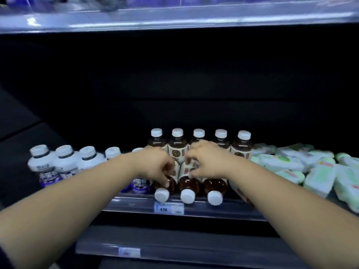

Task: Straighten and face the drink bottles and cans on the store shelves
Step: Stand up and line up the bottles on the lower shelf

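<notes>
The left hand is gripping one lying bottle and the right hand is pinching the neighbouring bottle, caps toward the shelf lip. Standing them up is risking toppling the upright row just behind the fingers, or nudging the loose bottle beside the right grip off.

Dark shelf with brown bottles, white bottles, pale packets

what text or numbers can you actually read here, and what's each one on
"4.28": price tag on the shelf edge
brown bottles: labels too blurred to read
white bottles: label print blurred, unreadable
lower tag: blurred, unreadable
green packs: print too blurred to read
</notes>
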Demonstrator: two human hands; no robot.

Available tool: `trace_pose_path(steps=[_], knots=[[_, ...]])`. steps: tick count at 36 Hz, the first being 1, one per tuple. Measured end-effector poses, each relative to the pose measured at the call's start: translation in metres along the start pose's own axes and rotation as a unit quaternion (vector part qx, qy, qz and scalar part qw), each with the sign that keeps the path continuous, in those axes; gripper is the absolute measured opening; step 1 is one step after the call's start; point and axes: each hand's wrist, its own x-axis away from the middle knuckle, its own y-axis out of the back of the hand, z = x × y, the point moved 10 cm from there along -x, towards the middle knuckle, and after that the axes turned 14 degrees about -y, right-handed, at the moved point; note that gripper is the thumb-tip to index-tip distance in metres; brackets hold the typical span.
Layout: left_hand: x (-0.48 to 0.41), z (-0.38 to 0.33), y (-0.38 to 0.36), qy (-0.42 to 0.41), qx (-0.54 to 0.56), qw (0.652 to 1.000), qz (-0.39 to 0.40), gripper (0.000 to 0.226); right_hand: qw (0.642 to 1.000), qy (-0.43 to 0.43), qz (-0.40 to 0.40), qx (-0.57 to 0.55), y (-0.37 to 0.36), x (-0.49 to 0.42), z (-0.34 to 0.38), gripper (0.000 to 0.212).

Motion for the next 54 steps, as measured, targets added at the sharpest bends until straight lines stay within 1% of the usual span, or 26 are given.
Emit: trace_pose_path(steps=[3, 6, 7, 9, 12, 15, 16, 17, 19, 20, 21, 22, 25, 28, 31, 33, 36, 40, 42, 44, 47, 50, 53, 54], knots=[[0.017, -0.019, -0.024, -0.06, -0.118, 0.991, 0.033, 0.044, 0.997, 0.019, 0.072, 0.023, -0.031, 0.014, 0.029, 0.038], [0.028, -0.034, -0.041, -0.11, -0.227, 0.968, 0.016, 0.051, 0.99, 0.019, 0.087, 0.111, -0.055, 0.027, 0.05, 0.054], [0.029, -0.038, -0.044, -0.126, -0.25, 0.96, -0.003, 0.05, 0.988, 0.011, 0.079, 0.133, -0.058, 0.03, 0.053, 0.054], [0.033, -0.043, -0.048, -0.153, -0.291, 0.943, -0.045, 0.044, 0.985, -0.005, 0.05, 0.167, -0.062, 0.035, 0.056, 0.047], [0.035, -0.043, -0.056, -0.162, -0.328, 0.926, -0.089, 0.029, 0.978, -0.028, 0.022, 0.205, -0.067, 0.039, 0.054, 0.039], [0.036, -0.052, -0.06, -0.162, -0.339, 0.922, -0.092, 0.021, 0.973, -0.004, -0.033, 0.229, -0.071, 0.041, 0.059, 0.026], [0.037, -0.053, -0.06, -0.16, -0.336, 0.924, -0.089, 0.022, 0.972, -0.002, -0.042, 0.233, -0.07, 0.042, 0.059, 0.025], [0.038, -0.054, -0.056, -0.158, -0.337, 0.923, -0.093, 0.024, 0.971, 0.003, -0.06, 0.229, -0.065, 0.043, 0.06, 0.029], [0.041, -0.054, -0.045, -0.156, -0.349, 0.915, -0.125, 0.022, 0.975, -0.015, -0.049, 0.216, -0.06, 0.04, 0.053, 0.04], [0.044, -0.052, -0.034, -0.15, -0.343, 0.915, -0.152, 0.017, 0.98, -0.038, -0.029, 0.195, -0.055, 0.038, 0.047, 0.045], [0.046, -0.047, -0.023, -0.139, -0.325, 0.92, -0.172, 0.016, 0.984, -0.057, -0.028, 0.165, -0.044, 0.036, 0.042, 0.049], [0.046, -0.038, -0.014, -0.118, -0.301, 0.931, -0.172, 0.019, 0.987, -0.076, -0.035, 0.135, -0.03, 0.034, 0.037, 0.051], [0.041, -0.014, 0.013, -0.047, -0.226, 0.962, -0.144, 0.033, 0.991, -0.131, -0.038, 0.011, 0.005, 0.024, 0.016, 0.052], [0.036, 0.001, 0.043, -0.008, -0.152, 0.978, -0.141, 0.032, 0.976, -0.184, -0.01, -0.116, 0.024, 0.019, -0.008, 0.049], [0.028, 0.023, 0.048, 0.033, -0.026, 0.993, -0.111, 0.036, 0.966, -0.193, 0.038, -0.166, 0.024, 0.011, -0.018, 0.047], [0.025, 0.031, 0.047, 0.049, 0.036, 0.992, -0.108, 0.037, 0.964, -0.187, 0.06, -0.181, 0.022, 0.006, -0.017, 0.048], [0.02, 0.036, 0.047, 0.046, 0.066, 0.989, -0.121, 0.04, 0.963, -0.186, 0.078, -0.179, 0.023, 0.0, -0.018, 0.05], [0.016, 0.04, 0.045, 0.029, 0.165, 0.978, -0.128, 0.057, 0.962, -0.185, 0.099, -0.172, 0.021, -0.01, -0.022, 0.058], [0.014, 0.042, 0.046, 0.029, 0.189, 0.973, -0.131, 0.051, 0.964, -0.191, 0.095, -0.158, 0.021, -0.014, -0.023, 0.057], [0.012, 0.043, 0.047, 0.029, 0.19, 0.973, -0.125, 0.038, 0.968, -0.191, 0.084, -0.138, 0.022, -0.018, -0.021, 0.051], [0.01, 0.041, 0.048, 0.021, 0.179, 0.978, -0.103, 0.038, 0.976, -0.17, 0.086, -0.108, 0.023, -0.02, -0.014, 0.039], [0.008, 0.038, 0.048, 0.011, 0.17, 0.982, -0.083, 0.043, 0.977, -0.152, 0.107, -0.106, 0.025, -0.02, -0.011, 0.043], [0.007, 0.038, 0.051, 0.023, 0.172, 0.98, -0.1, 0.039, 0.97, -0.162, 0.113, -0.14, 0.027, -0.021, -0.014, 0.05], [0.007, 0.039, 0.051, 0.029, 0.176, 0.978, -0.108, 0.037, 0.97, -0.167, 0.114, -0.136, 0.027, -0.021, -0.015, 0.049]])
